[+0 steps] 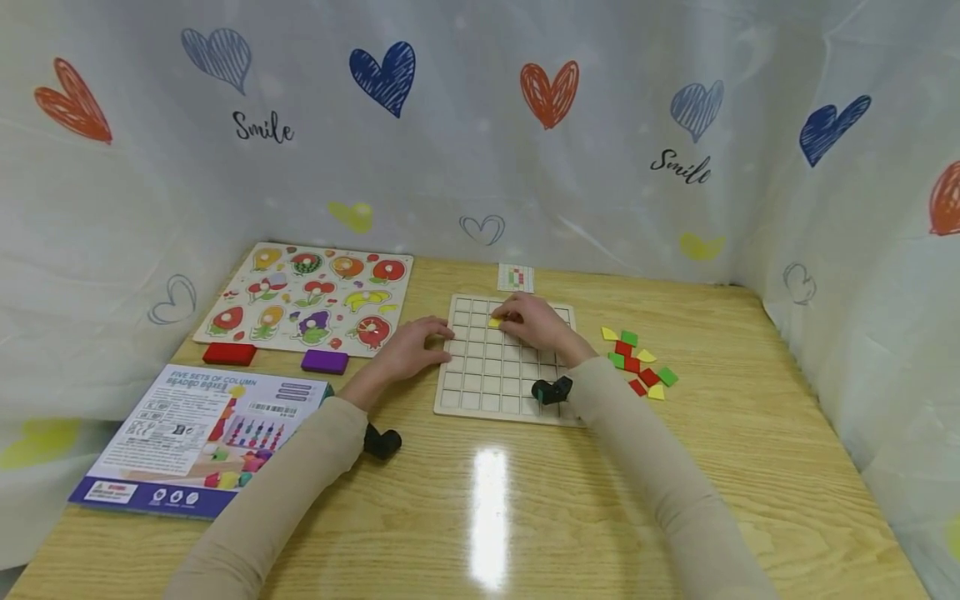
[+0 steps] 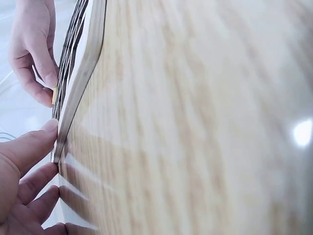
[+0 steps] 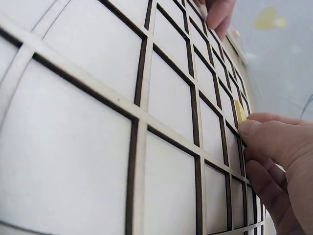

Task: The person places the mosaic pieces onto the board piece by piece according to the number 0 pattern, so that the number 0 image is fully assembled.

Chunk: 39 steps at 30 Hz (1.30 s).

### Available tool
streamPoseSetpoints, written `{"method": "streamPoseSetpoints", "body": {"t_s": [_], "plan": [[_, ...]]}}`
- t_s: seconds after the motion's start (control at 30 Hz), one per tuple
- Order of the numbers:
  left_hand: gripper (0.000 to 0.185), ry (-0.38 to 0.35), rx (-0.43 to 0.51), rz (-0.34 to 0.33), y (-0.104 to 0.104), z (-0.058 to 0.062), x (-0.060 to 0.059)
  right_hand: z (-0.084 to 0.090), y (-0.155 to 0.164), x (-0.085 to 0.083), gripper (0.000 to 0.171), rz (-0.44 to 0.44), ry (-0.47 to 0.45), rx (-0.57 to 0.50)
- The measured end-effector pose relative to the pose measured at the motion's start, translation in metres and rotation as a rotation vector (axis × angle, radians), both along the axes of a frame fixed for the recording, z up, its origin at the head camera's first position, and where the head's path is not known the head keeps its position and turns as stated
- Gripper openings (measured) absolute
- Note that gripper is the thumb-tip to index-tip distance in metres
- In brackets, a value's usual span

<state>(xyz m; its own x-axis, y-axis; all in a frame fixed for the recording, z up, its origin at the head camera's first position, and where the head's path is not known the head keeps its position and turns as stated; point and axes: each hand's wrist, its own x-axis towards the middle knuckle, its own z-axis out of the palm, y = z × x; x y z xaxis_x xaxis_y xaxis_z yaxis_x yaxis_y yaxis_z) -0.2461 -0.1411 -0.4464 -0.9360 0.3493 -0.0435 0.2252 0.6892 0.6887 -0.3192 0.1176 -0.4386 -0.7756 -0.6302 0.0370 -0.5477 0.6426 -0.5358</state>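
Observation:
A wooden grid board (image 1: 483,379) with square cells lies on the table. My right hand (image 1: 538,321) is over its upper part and pinches a small yellow tile (image 1: 494,323) between thumb and fingertips. In the right wrist view the yellow tile (image 3: 240,111) stands tilted at the grid's ridges. My left hand (image 1: 411,348) rests at the board's left edge. Up close, the left hand (image 2: 24,181) has its thumb touching the board's rim and its other fingers loosely spread along the edge and tabletop.
Several red, green and yellow tiles (image 1: 632,364) lie right of the board. Behind it is a small pattern card (image 1: 516,277). To the left are a fruit puzzle (image 1: 341,275), a red block (image 1: 229,354), a purple block (image 1: 325,362) and a printed box (image 1: 187,433). A curtain (image 1: 465,167) surrounds the table.

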Motion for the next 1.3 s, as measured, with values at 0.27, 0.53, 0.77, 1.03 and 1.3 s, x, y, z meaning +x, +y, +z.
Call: {"method": "streamPoseSetpoints", "body": {"t_s": [0.27,0.53,0.77,1.03,1.3], "plan": [[0.036,0.004,0.001,0.000,0.000,0.001,-0.001,0.000,0.001,0.000,0.025,0.003,0.006,-0.010],[0.035,0.011,0.004,-0.019,0.001,0.001,-0.001,0.000,0.003,0.003,0.027,-0.001,-0.005,-0.016],[0.035,0.019,0.001,-0.024,0.002,0.000,-0.001,0.000,0.006,0.006,0.027,-0.027,-0.037,-0.045],[0.036,0.012,-0.001,-0.024,0.001,0.001,0.000,-0.004,0.022,0.019,0.032,-0.172,-0.058,-0.236],[0.036,0.002,0.010,-0.016,0.000,0.001,0.001,0.000,0.055,0.063,0.032,-0.295,-0.084,-0.268]]}}
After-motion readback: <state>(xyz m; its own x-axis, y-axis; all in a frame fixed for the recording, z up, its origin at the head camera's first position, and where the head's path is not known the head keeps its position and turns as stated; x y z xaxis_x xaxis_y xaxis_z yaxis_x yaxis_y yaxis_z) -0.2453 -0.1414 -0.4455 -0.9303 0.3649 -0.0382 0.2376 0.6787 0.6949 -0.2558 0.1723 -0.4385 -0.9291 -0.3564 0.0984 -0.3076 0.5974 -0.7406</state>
